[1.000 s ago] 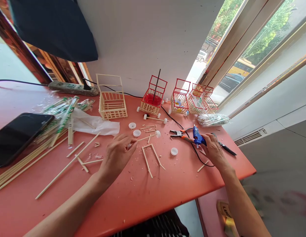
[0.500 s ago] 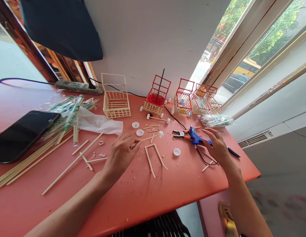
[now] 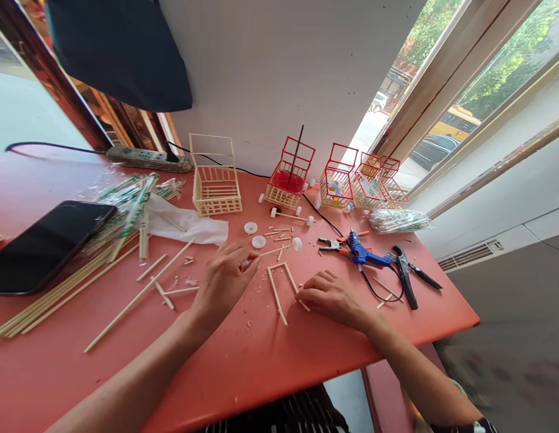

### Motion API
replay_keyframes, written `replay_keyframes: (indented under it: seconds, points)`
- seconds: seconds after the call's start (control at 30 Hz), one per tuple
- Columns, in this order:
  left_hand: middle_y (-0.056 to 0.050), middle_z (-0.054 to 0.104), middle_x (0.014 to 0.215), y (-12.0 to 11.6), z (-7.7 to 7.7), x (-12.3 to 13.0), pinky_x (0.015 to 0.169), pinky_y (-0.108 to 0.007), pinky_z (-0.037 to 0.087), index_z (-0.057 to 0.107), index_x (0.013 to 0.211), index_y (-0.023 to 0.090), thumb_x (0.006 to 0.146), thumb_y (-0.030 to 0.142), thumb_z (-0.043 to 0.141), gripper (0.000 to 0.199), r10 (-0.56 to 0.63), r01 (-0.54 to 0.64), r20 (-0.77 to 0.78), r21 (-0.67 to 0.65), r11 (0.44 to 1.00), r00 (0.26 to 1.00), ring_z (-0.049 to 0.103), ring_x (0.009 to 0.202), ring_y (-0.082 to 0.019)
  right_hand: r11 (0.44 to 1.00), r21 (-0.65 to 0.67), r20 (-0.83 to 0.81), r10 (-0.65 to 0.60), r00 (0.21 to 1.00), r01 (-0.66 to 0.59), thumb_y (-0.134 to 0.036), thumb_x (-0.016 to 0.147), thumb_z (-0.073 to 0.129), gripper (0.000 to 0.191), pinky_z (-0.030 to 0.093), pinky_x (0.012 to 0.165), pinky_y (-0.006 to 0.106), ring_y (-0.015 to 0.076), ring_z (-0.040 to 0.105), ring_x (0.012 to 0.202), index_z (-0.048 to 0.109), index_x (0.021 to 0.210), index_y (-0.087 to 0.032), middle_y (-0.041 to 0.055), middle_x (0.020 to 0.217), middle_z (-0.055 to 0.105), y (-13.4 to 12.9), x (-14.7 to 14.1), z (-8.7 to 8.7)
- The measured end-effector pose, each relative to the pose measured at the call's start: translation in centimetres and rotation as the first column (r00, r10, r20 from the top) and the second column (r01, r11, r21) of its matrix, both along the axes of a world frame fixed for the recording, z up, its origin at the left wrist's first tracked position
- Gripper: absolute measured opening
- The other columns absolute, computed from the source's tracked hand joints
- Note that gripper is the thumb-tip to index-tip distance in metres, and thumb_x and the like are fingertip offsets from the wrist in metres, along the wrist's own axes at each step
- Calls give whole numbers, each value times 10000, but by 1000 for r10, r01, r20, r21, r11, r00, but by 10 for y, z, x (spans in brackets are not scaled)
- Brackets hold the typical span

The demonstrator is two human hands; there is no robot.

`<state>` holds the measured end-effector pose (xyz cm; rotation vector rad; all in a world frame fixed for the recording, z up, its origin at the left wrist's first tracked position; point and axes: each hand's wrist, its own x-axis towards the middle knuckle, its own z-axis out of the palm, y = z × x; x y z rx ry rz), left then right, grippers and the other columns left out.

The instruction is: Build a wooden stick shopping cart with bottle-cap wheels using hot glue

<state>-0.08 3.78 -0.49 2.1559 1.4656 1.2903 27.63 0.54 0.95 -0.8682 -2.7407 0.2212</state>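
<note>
My left hand (image 3: 225, 273) is closed around one end of a thin wooden axle stick (image 3: 276, 249), with a white cap (image 3: 297, 243) on its far end. Part of another small white piece shows between the fingers. My right hand (image 3: 331, 299) lies low over the table, fingers bent but apart, palm down. Its fingertips are at the right leg of a U-shaped stick frame (image 3: 273, 287); whether they touch it I cannot tell. What is under the palm is hidden. Two loose white caps, one a shallow cap (image 3: 258, 242), lie beyond my left hand.
A blue glue gun (image 3: 363, 255), pliers (image 3: 331, 245) and black-handled cutters (image 3: 404, 276) lie at right. Stick carts, one with a red bowl (image 3: 286, 180), line the wall beside a plain stick basket (image 3: 216, 189). A phone (image 3: 49, 243) and long sticks (image 3: 72, 282) lie left.
My right hand has moved left and down from beside the glue gun to the stick frame, uncovering the cutters and covering a loose white cap. My left hand keeps its hold.
</note>
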Motion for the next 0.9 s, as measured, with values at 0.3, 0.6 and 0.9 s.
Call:
replay_keyframes:
  seconds: [0.3,0.6,0.9]
  points:
    - [-20,679,771,-1,0,0,741,-286,472,695,776,212,921,240,552,206,5,-5,-16,-19,1000,1000,618,765,-185,998,28,-182,56,982,-52,-236,1052,534,185,485,791,283,164,610,859,711,1016,-199,67,953,700,3,-7,-5]
    - [-30,690,788,-4,7,0,767,-294,500,717,798,222,904,245,554,196,23,-23,-16,-33,999,1000,644,803,-204,832,-537,-446,-418,791,137,-498,1029,533,380,491,765,304,178,658,804,658,812,-213,49,889,744,9,-29,30]
    - [-16,674,777,-6,14,-2,760,-293,480,704,809,222,924,250,550,194,20,-21,-17,-16,1000,1000,624,774,-189,516,-850,-423,-544,725,-108,-619,958,594,473,356,570,237,94,447,624,690,978,-157,1,780,566,22,-45,38]
